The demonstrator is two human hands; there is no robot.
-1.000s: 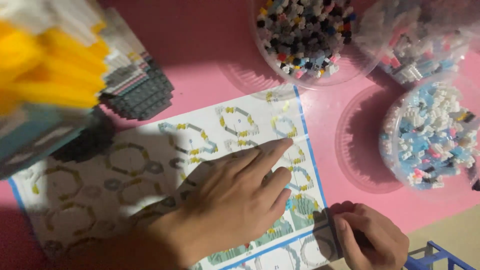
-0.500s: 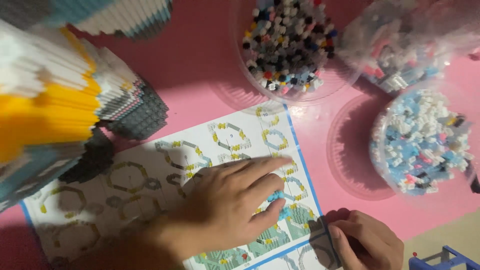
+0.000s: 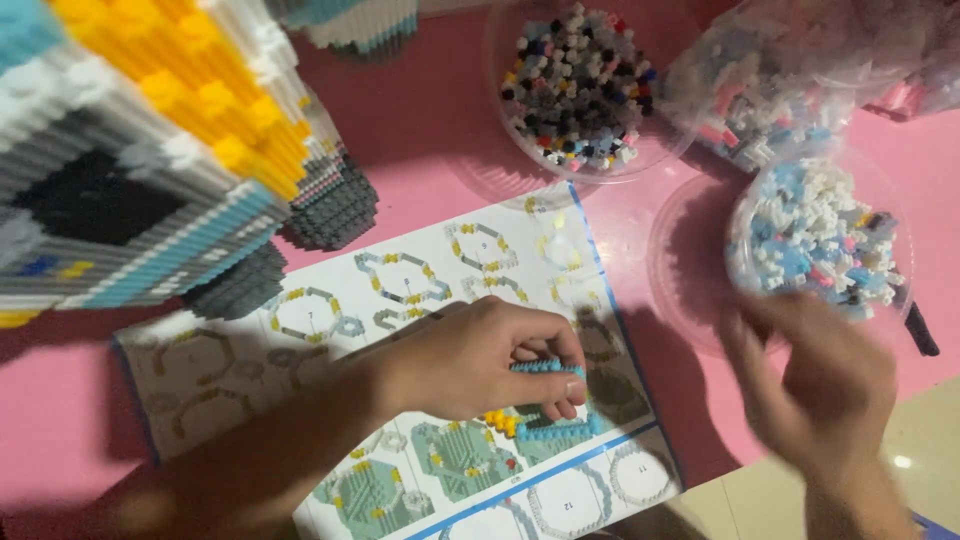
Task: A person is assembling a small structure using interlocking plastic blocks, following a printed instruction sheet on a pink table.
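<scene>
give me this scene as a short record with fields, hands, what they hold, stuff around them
left hand: closed on a small blue brick assembly with yellow bits, resting on the instruction sheet
right hand: blurred, empty as far as visible, fingers spread, near the bowl of blue and white bricks
surface: pink table
other containers: bowl of mixed dark bricks; clear bag of bricks
far left: large brick model, yellow, white, grey and blue
</scene>
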